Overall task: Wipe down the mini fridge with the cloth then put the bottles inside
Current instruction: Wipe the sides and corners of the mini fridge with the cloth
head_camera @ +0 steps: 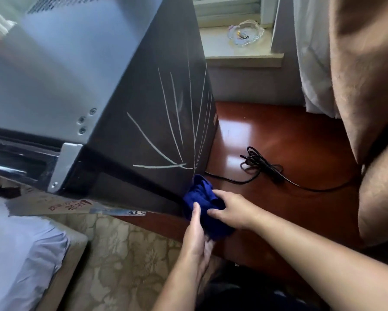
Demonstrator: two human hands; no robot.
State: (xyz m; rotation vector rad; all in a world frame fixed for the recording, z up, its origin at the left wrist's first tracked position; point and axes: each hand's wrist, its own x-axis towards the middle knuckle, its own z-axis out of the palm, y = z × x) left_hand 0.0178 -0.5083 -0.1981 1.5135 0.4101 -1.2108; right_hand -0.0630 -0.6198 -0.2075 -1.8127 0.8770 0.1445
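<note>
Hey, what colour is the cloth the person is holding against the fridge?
Dark blue. The cloth shows clearly in the head view, bunched between both hands.

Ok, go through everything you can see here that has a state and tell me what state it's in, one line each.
Mini fridge: door side faces away from view, pale scratch marks on its dark side panel.
Cloth: bunched up, held against the fridge's lower corner.
Left hand: gripping the cloth from below.
Right hand: gripping the cloth from the side.
Power cord: lying loosely coiled on the wooden floor, plug end not visible.
Glass dish: upright on the windowsill.
</note>
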